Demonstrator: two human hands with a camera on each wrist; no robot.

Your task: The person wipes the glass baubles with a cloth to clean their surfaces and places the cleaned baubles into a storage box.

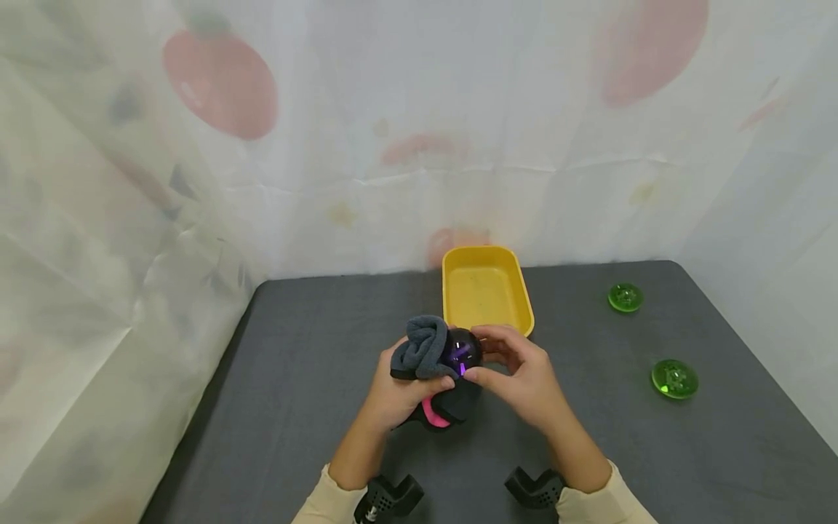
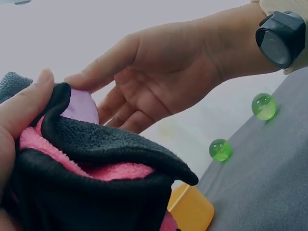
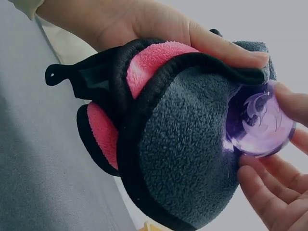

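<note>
— Purple ball [image 3: 260, 126] sits right at the mouth of a bunched grey cloth [image 3: 187, 144], held up above the dark worktop [image 1: 294, 407], just in front of the yellow tray [image 1: 484, 258]. What have the hands got?

— Left hand [image 1: 399, 397] is wrapped round the cloth, thumb pressed along its black-trimmed edge, fingers curled under. Clamped on it, no doubt. You can see the pink lining [image 3: 103, 134] folded out beneath.

— And the right hand [image 1: 520, 378]?

— Fingertips on the ball's rim, thumb on the near side, fingers lightly bent round the far side. It pinches the ball while the cloth covers its other half.

— From the left wrist view only a sliver of the ball [image 2: 79, 107] peeks out over the cloth's edge.

— Yes, and there's a black wrist mount [image 2: 281, 38] on the right forearm.

— Anything else on the worktop?

— Two green balls [image 1: 625, 297] [image 1: 674, 378] off to the right, well apart from the hands, one nearer the back edge and one closer in. A patterned white sheet [image 1: 419, 109] hangs behind.
</note>
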